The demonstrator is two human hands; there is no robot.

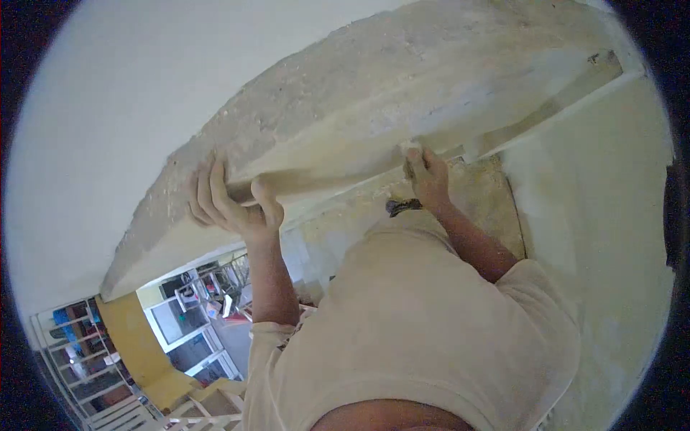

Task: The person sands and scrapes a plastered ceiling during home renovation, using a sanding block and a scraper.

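Observation:
In front of me runs a long curved surface (345,93), rough grey-beige along its outer band and smoother, yellowish below. My left hand (237,205) rests against its left part, fingers spread and thumb apart, with nothing seen in it. Further right, my right hand (430,179) is closed around a small pale piece (411,146) and presses it near the lower side of the curve. Most of that piece is hidden by the fingers, so its kind cannot be told. A dusty film covers both hands.
A pale wall (596,215) rises close on the right, and a white plain surface (129,108) lies beyond the curve. At lower left are a yellow wall (136,337), a white-framed window or door (190,330) and a white railing (79,359), with assorted items behind.

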